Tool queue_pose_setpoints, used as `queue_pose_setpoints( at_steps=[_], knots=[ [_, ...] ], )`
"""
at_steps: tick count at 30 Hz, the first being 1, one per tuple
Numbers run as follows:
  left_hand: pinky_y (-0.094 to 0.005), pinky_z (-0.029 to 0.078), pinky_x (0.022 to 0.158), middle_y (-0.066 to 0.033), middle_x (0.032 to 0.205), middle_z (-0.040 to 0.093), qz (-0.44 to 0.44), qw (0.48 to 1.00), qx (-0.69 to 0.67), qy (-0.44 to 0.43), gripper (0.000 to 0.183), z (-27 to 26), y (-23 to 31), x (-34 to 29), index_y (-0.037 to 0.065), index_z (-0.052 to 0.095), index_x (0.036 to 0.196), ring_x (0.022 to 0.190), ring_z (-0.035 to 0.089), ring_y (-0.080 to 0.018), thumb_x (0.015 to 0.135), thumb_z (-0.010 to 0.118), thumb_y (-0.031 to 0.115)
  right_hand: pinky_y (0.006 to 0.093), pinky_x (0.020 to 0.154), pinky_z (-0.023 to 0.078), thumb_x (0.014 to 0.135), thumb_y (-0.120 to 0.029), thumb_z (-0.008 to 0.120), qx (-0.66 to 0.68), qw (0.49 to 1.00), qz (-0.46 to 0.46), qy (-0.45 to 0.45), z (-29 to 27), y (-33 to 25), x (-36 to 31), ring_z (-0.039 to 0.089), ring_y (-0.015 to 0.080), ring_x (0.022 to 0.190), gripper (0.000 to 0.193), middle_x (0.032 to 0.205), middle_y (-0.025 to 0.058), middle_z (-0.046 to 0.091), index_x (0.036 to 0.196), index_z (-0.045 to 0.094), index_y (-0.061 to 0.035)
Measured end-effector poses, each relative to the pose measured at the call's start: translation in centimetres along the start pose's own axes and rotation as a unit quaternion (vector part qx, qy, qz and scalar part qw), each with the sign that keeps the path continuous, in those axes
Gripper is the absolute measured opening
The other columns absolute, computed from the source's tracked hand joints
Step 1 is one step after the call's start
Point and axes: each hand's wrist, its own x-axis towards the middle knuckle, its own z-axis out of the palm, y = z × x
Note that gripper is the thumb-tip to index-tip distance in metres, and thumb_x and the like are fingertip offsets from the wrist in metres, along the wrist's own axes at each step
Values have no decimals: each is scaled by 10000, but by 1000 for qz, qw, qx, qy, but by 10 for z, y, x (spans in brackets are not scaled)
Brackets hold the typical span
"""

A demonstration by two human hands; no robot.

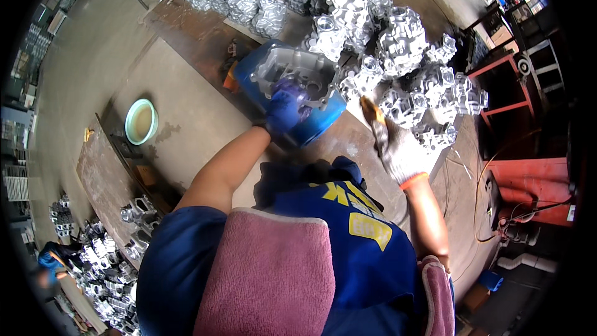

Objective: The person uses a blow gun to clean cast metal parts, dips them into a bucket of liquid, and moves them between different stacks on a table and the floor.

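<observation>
the case (320, 74) sits at the blue tub (318, 123)'s far edge, likely heavy and hard; grab its rim (297, 57). left hand (285, 109): blurry, can't tell its grip. right hand (396, 147): fingers nearly straight, seemingly empty.

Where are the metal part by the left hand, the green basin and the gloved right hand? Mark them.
Metal part (285, 66), head view: its inner wall.
Green basin (128, 123), head view: left rim.
Right hand (392, 142), head view: middle of the glove.
</observation>
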Motion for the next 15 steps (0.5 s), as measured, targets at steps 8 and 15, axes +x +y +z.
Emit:
queue_pose_setpoints(
  at_steps=[8, 15],
  knots=[
    [-476, 321, 1066, -131, 1151, 614, 41, 999, 24, 14, 447, -10, -51, -40, 112, 667, 1068, 1136, 541, -303, 649, 738, 248, 298, 546, 505, 959, -471, 498, 363, 929, 70, -15, 18, 55, 17, 610, 159, 578, 509, 741, 85, 640, 1090, 595, 11],
    [-515, 353, 1038, -136, 1405, 442, -335, 885, -292, 142, 770, 3, -31, -66, 107, 393, 1417, 1229, 474, -319, 704, 685, 126, 337, 590, 539, 957, -485, 495, 469, 848, 248, 14, 39, 98, -34, 630, 196, 653, 504, 855, 90, 633, 1182, 545, -37]
  ],
)
